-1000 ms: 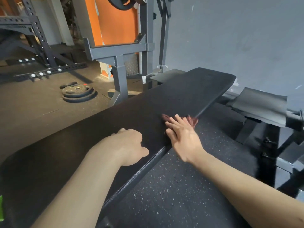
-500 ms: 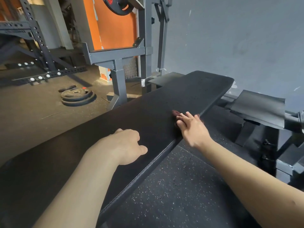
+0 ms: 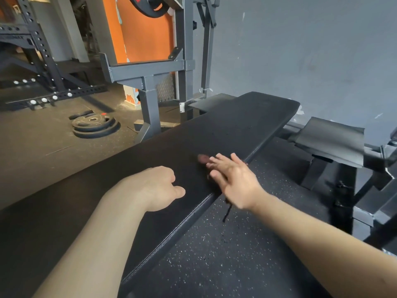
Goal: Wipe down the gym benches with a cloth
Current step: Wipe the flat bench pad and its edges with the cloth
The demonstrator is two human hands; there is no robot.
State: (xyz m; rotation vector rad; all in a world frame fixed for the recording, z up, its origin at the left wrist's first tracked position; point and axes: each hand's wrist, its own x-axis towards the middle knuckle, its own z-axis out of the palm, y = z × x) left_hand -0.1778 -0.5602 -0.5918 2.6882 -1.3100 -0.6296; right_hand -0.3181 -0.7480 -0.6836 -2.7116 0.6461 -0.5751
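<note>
Black padded surface [image 3: 236, 125] runs diagonally, near-left to far-right. Left grip [image 3: 158, 187] rests on it, fingers curled under, thumb pointing toward the right edge; nothing seen in it. Right grip [image 3: 233, 181], blurred, lies flat at the surface's right edge, fingers straight and spread over a reddish cloth [image 3: 202, 159]; only a corner of cloth shows past the fingertips. Speckled floor [image 3: 214, 254] below right. Grey rack [image 3: 148, 67] behind the surface. Stacked weight plates [image 3: 94, 125] on the floor, far left.

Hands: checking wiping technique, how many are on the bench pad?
2. The left hand rests curled on the bench pad; the right hand presses the cloth near its right edge.
</note>
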